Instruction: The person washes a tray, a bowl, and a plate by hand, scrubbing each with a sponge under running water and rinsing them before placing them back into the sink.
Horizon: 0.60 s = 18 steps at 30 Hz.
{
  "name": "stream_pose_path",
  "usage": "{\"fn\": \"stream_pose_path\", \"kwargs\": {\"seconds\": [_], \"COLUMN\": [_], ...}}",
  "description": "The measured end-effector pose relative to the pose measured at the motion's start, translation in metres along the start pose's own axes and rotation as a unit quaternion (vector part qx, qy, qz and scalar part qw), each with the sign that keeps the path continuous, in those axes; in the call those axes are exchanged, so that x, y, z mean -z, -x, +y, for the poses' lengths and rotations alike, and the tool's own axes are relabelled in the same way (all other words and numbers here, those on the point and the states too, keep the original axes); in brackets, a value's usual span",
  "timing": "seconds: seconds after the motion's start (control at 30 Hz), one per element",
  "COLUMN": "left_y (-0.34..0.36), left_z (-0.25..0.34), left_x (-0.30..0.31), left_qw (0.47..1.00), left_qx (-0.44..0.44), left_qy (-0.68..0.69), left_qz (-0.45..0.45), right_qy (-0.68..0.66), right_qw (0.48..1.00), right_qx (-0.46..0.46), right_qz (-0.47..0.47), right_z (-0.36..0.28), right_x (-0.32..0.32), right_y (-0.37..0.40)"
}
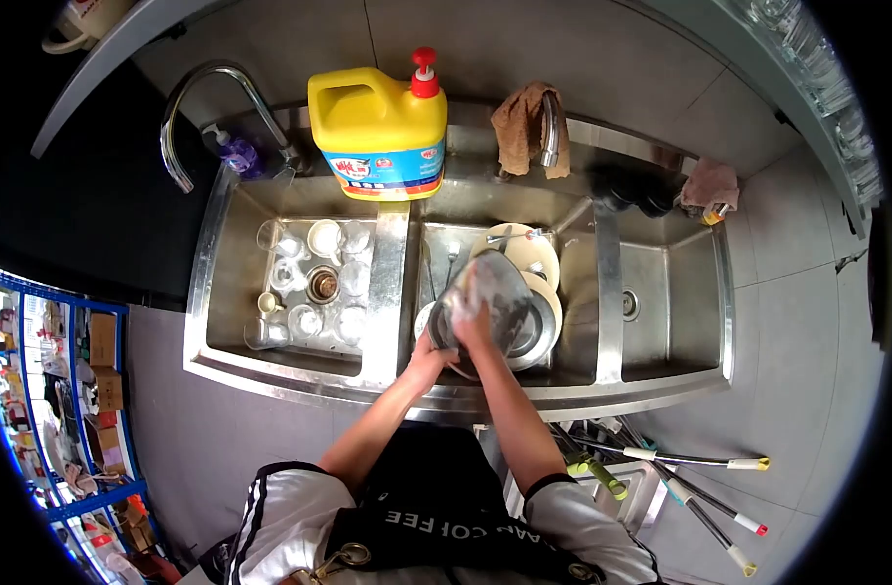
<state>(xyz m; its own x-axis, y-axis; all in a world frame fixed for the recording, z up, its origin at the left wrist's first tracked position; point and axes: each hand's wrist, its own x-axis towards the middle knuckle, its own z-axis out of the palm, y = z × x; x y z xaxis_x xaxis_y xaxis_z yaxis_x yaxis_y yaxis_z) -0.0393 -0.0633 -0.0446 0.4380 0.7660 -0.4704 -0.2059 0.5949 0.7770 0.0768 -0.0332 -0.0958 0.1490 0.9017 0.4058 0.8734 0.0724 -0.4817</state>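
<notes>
Item, middle basin (577,341) of a brushed stainless-steel sink: one dark grey vessel (509,302), broad and rounded, its surface smeared with whitish suds, held tilted above the dishes; exact type unclear. Left hand (431,363): fingers closed on the vessel's near edge. Right hand (473,327): laid against the vessel's sudsy face, fingers blurred, so whether they grip anything cannot be told. Beneath and beside: round cream plates (549,263), smooth and overlapping, bearing metal cutlery (509,236); a round grey metal dish (537,336); a fork (453,255) upright in view on the basin floor. Left basin (226,292): clear, rounded glasses (305,321), a white cup (324,237) and a small cream cup (268,303), grouped around a circular drain (323,284). Right basin (651,341): bare steel with a round drain (630,305). Rear ledge: one glossy yellow plastic jug (377,117), moulded handle, red pump top (424,73), blue label with white-and-red lettering too small to read; one purple soap bottle (239,154); a curved chrome faucet (217,70); a brown textured cloth (524,132) draped over a second faucet (550,136). Apron (416,546): black fabric, pale inverted lettering, "COFFEE" legible, preceding word partly creased.
</notes>
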Motion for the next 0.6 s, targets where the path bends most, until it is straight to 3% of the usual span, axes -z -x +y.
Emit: {"fn": "stream_pose_path", "kwargs": {"seconds": [0.03, 0.1, 0.17, 0.23, 0.3, 0.33, 0.37, 0.43, 0.47, 0.53, 0.57, 0.6], "left_y": [-0.002, -0.013, -0.01, 0.0, 0.01, 0.015, 0.017, 0.012, 0.005, -0.003, -0.006, -0.003], "left_z": [0.003, 0.001, 0.009, 0.007, 0.006, 0.006, 0.004, 0.004, 0.005, 0.003, 0.0, 0.007], "left_x": [-0.001, 0.014, 0.024, 0.025, 0.024, 0.019, 0.016, 0.015, 0.018, 0.031, 0.037, 0.031], "left_qw": [0.999, 1.0, 1.0, 0.999, 0.999, 0.999, 0.998, 0.996, 0.996, 0.996, 0.994, 0.99], "left_qx": [0.003, -0.022, -0.02, -0.032, 0.033, -0.002, -0.007, -0.02, -0.022, 0.006, -0.025, -0.035], "left_qy": [-0.012, -0.003, -0.005, 0.001, 0.033, 0.046, 0.062, 0.082, 0.085, 0.066, 0.09, 0.121], "left_qz": [0.033, 0.003, -0.006, -0.03, -0.009, -0.005, 0.005, 0.021, 0.023, 0.063, 0.057, 0.058], "right_qy": [-0.047, -0.147, -0.265, -0.124, -0.12, -0.111, 0.099, 0.085, 0.034, -0.089, -0.11, -0.143], "right_qw": [0.998, 0.984, 0.954, 0.983, 0.939, 0.963, 0.991, 0.99, 0.993, 0.979, 0.989, 0.984], "right_qx": [0.042, 0.102, 0.111, 0.111, -0.132, -0.128, 0.088, 0.025, -0.024, -0.098, -0.006, 0.001], "right_qz": [0.021, 0.021, -0.09, -0.073, -0.295, -0.209, -0.024, -0.114, -0.113, -0.155, -0.098, -0.108], "right_z": [-0.011, -0.027, -0.037, -0.026, 0.007, 0.036, 0.046, 0.059, 0.05, -0.011, -0.025, -0.033], "right_x": [0.004, 0.015, 0.035, 0.039, 0.032, 0.013, 0.013, -0.013, -0.012, 0.03, 0.043, 0.049], "right_y": [-0.006, -0.008, -0.001, 0.007, 0.007, 0.011, 0.005, 0.016, 0.027, 0.026, 0.025, 0.028]}}
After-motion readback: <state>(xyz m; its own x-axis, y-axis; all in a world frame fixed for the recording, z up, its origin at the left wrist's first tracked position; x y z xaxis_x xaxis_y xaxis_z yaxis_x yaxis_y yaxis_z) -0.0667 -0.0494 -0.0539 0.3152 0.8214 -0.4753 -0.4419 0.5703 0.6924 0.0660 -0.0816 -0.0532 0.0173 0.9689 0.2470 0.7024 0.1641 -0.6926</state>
